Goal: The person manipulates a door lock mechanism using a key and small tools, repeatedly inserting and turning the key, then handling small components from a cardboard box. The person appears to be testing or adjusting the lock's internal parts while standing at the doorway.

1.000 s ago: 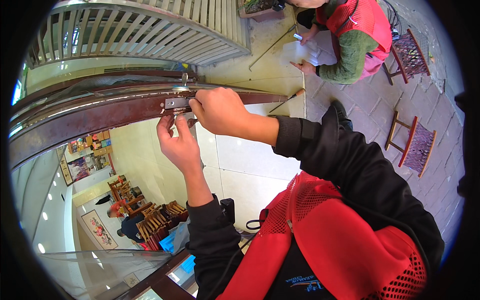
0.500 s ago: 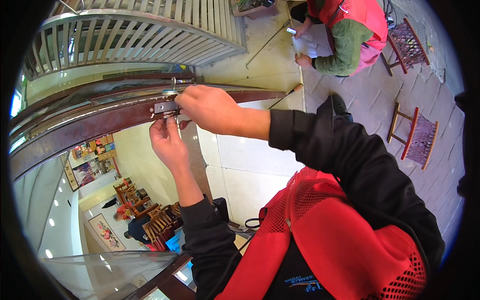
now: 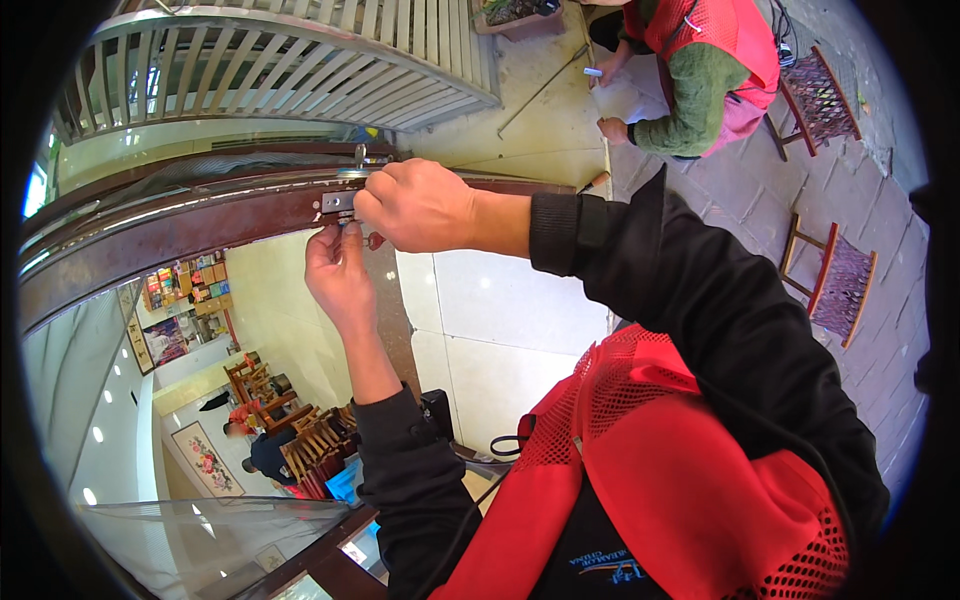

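A brown door edge (image 3: 160, 240) runs across the left of the view, with a metal lock plate (image 3: 338, 203) set in it. Below the plate, my left hand (image 3: 340, 280) pinches a small metal lock cylinder between thumb and fingers. A reddish-brown key head (image 3: 374, 240) hangs beside those fingertips. My right hand (image 3: 418, 205) is closed against the door edge just right of the plate; whatever its fingers hold is hidden behind them. Above it a metal door handle (image 3: 362, 160) sticks out on the far side.
Beyond the door stands a slatted railing (image 3: 280, 70). A co-worker in a red vest (image 3: 735, 45) crouches at the upper right, near folding stools (image 3: 838, 280). A screwdriver (image 3: 597, 182) lies on the floor past the door's end. Stacked wooden chairs (image 3: 320, 450) are indoors.
Both my hands stay at the lock, with only small shifts; the key head now shows more fully. The co-worker's lower hand has drawn slightly away from the paper.
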Motion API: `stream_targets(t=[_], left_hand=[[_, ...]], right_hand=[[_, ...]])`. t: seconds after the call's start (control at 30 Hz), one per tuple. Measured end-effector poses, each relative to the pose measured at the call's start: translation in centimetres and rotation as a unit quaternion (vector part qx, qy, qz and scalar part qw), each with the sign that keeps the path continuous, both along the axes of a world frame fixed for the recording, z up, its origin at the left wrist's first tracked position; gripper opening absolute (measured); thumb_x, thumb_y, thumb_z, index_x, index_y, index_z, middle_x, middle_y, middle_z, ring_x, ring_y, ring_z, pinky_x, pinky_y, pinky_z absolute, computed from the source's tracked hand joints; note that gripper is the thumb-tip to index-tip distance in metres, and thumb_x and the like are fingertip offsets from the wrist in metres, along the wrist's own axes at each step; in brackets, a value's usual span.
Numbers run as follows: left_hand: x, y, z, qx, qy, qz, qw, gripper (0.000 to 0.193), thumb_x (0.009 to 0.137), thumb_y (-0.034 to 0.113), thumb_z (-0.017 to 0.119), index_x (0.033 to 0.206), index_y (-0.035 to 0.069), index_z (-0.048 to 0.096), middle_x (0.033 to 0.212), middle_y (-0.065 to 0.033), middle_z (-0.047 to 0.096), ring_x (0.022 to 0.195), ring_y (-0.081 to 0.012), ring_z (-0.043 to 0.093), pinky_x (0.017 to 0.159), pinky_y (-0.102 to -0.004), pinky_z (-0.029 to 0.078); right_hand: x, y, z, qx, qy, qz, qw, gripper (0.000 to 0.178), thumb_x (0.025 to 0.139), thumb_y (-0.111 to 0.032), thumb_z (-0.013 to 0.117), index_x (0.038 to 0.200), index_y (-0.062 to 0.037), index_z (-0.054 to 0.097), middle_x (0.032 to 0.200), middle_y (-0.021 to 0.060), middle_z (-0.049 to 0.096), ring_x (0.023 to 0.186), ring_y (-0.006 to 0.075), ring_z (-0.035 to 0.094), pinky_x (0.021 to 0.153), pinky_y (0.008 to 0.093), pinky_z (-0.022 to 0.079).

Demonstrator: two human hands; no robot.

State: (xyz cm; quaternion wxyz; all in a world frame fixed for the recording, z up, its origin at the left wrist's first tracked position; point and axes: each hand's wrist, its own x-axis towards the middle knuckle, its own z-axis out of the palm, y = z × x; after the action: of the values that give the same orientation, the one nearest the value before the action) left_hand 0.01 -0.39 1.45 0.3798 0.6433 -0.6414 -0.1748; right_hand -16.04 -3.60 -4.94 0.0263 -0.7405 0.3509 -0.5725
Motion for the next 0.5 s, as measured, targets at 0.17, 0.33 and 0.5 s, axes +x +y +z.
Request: stream_targets(t=[0.17,0.33,0.5], left_hand=[[0.1,-0.2,0.0,0.004,0.008,0.0,1.0,0.021,0.093,0.014,0.069,0.099,-0.005,0.062,0.091,-0.0072,0.067,0.08,-0.0113,0.058,0.076,-0.027,0.048],[-0.7,0.0,0.6,0.008,-0.016,0.006,1.0,0.022,0.094,0.014,0.067,0.099,-0.007,0.061,0.09,-0.0093,0.066,0.079,-0.0129,0.06,0.072,-0.0274,0.049],[-1.1,0.5,1.0,0.036,-0.022,0.029,0.999,0.029,0.093,0.019,0.068,0.104,-0.007,0.061,0.092,-0.0124,0.068,0.08,-0.017,0.064,0.071,-0.0324,0.052]], right_hand=[[1.1,1.0,2.2,0.222,-0.185,0.006,0.957,0.022,0.082,-0.018,0.064,0.075,0.0009,0.057,0.068,0.0178,0.062,0.063,0.033,0.066,0.058,0.0456,0.053],[1.4,1.7,4.8,0.456,-0.489,0.11,0.736,0.033,0.091,-0.022,0.061,0.074,0.0063,0.057,0.056,0.0167,0.06,0.054,0.0291,0.064,0.051,0.0467,0.048],[1.3,0.5,5.5,0.561,-0.601,0.137,0.553,0.024,0.091,-0.017,0.06,0.075,0.0001,0.053,0.067,0.0068,0.052,0.05,0.0139,0.042,0.04,0.0289,0.033]])
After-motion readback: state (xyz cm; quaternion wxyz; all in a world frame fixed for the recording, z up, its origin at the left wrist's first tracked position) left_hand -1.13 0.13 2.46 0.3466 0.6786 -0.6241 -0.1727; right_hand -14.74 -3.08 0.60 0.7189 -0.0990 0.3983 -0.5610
